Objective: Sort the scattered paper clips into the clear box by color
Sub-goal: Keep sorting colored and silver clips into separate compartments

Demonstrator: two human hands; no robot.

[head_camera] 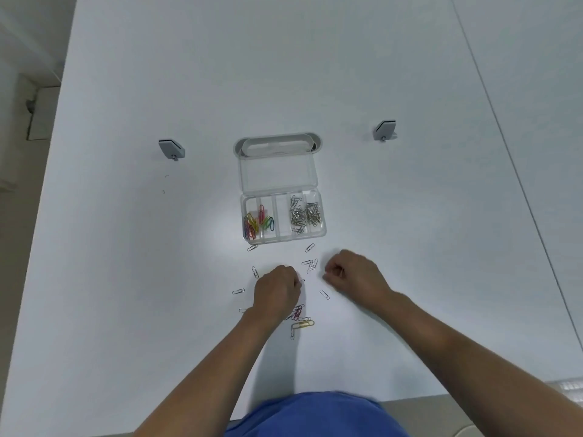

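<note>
While over scattered silver paper clips (310, 264) on white table (126, 247), left hand (277, 290) fingers curled, contents unclear; right hand (353, 275) likewise. Clear box (284, 219) just beyond: colored clips (258, 222) left compartments, silver clips (304, 212) right.

Your left hand (277, 291) sits knuckles-up toward the near edge of the table (126, 279), fingers curled under with the tips pressed down at its far side. Your right hand (353, 275) lies just beside it, apart, fingers curled inward; whether either pinches anything is hidden. Both bare forearms reach in from the near edge.
</note>
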